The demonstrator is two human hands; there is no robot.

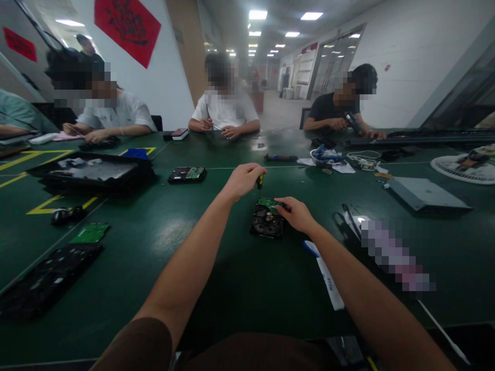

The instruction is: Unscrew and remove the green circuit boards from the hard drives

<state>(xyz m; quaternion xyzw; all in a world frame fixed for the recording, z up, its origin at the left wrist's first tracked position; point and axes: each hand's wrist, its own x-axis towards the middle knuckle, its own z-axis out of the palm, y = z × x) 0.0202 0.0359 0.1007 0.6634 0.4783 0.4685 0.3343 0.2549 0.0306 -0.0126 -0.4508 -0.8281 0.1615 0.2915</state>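
Observation:
A black hard drive (266, 224) with a green circuit board (266, 204) along its far end lies on the green table (185, 288) in front of me. My left hand (244, 181) is closed around a yellow-and-black screwdriver (260, 181), held upright with its shaft pointing down at the far edge of the board. My right hand (296, 212) rests at the drive's right side, its fingers on the board and the casing, steadying it from that side. The screwdriver's tip is too small to make out.
Another hard drive (187, 174) lies far left of my hands. Black trays (95, 172), a loose green board (90, 233) and a black panel (50, 278) sit at left. A white-and-blue packet (328, 281) and a grey metal box (427, 194) are at right. Several people work opposite.

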